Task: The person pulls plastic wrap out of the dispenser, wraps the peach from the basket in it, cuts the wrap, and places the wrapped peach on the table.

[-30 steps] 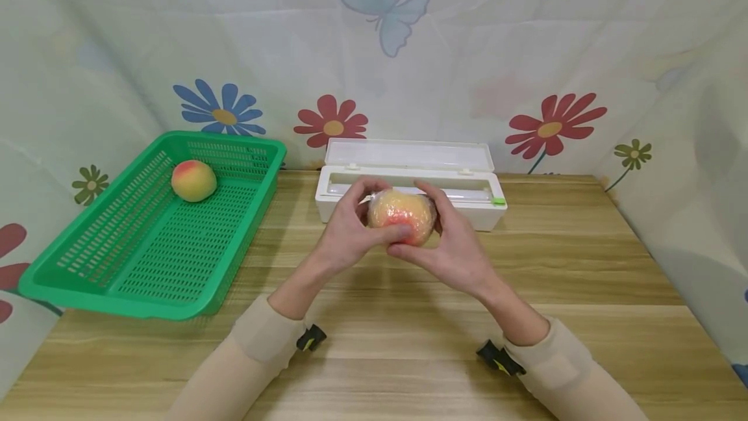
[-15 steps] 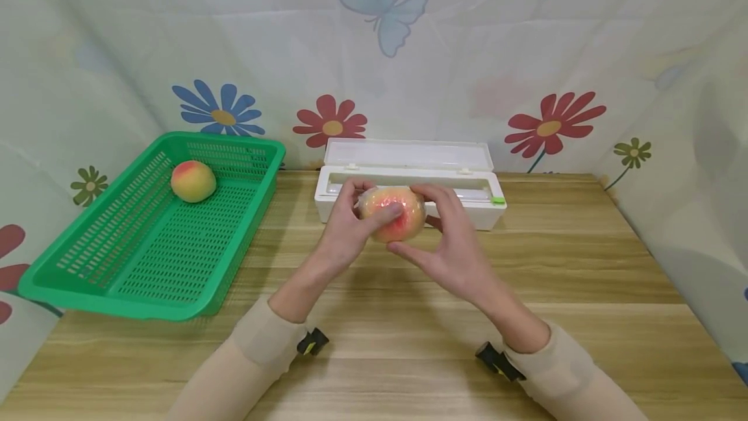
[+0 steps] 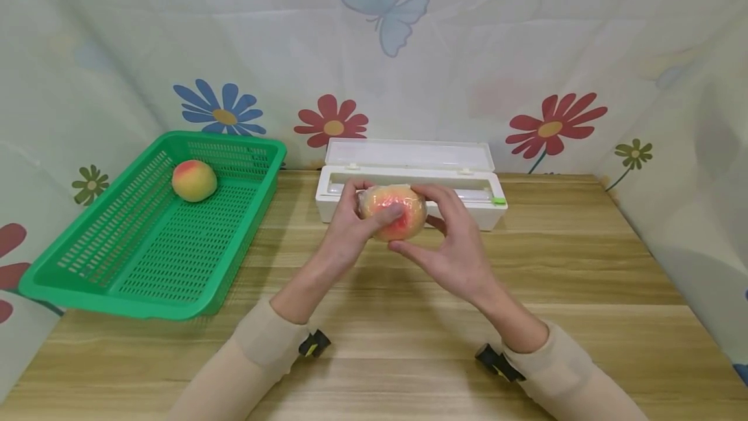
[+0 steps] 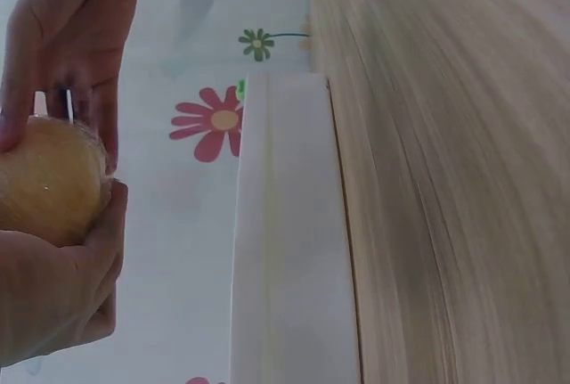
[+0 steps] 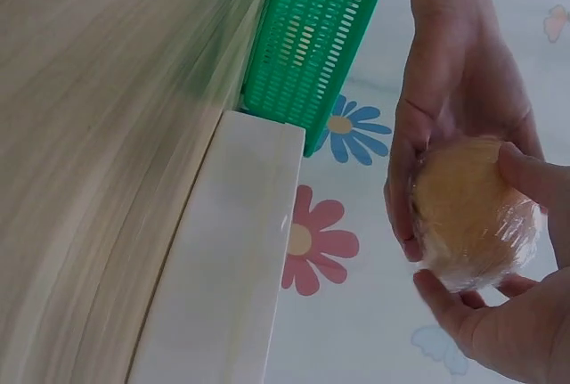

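Note:
A peach (image 3: 409,216) wrapped in shiny cling film is held up above the table between both hands, in front of a white box. The left hand (image 3: 345,229) grips its left side, the thumb lying across the red patch on the near face. On the other side, the right hand (image 3: 461,249) holds it with curled fingers at the top right and the thumb at the underside. In the right wrist view the wrapped peach (image 5: 472,206) shows wrinkled film, with fingers of both hands around it. The left wrist view shows only part of the peach (image 4: 49,179).
The white cling film box (image 3: 409,210) stands at the back with its lid (image 3: 409,153) raised, a roll inside and a green slider (image 3: 498,201) at the right end. To the left, a green basket (image 3: 234,278) holds another peach (image 3: 195,180). A flowered cloth hangs behind.
The wrapped peach has turned in the hands and shifted slightly left, bringing its red patch up under the left thumb. Over the last half second almost nothing has moved.

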A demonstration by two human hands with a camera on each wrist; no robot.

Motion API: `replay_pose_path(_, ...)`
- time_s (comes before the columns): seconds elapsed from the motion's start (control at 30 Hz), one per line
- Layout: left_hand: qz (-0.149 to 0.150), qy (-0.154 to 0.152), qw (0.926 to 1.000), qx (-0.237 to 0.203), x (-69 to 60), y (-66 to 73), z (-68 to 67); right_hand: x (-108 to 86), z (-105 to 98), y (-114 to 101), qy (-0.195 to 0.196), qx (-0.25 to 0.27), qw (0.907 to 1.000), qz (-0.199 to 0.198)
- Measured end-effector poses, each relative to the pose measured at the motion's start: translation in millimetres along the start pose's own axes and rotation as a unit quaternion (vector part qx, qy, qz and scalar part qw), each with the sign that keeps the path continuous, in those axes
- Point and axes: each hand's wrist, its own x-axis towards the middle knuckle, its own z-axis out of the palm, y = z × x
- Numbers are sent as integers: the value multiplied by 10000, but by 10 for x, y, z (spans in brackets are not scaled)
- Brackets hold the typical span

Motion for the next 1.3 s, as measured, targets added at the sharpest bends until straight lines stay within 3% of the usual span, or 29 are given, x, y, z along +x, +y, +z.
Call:
replay_pose_path(0.27, -179, 357, 9987, 302, -11, -21, 39, -18, 24, 7, -144, -1149, 9893, -885)
replay_pose_path(0.53, -107, 165, 9987, 470, -21, -22, 53, -30, 16, 6, -54, -1725, 9746, -1428)
replay_pose_path(0.83, 204, -264, 9984, 447, -6, -45, 0, -76, -102, 3, 60, -1730, 9784, -1132)
replay_pose_path(1.1, 551, -224, 9963, 616, 37, -55, -45, -140, -222, 50, 1, -1677, 9832, -724)
replay_pose_path(1.3, 688, 69, 9916, 1092, 96, -49, -156, -192, -351, 119, 29, -1633, 9853, -504)
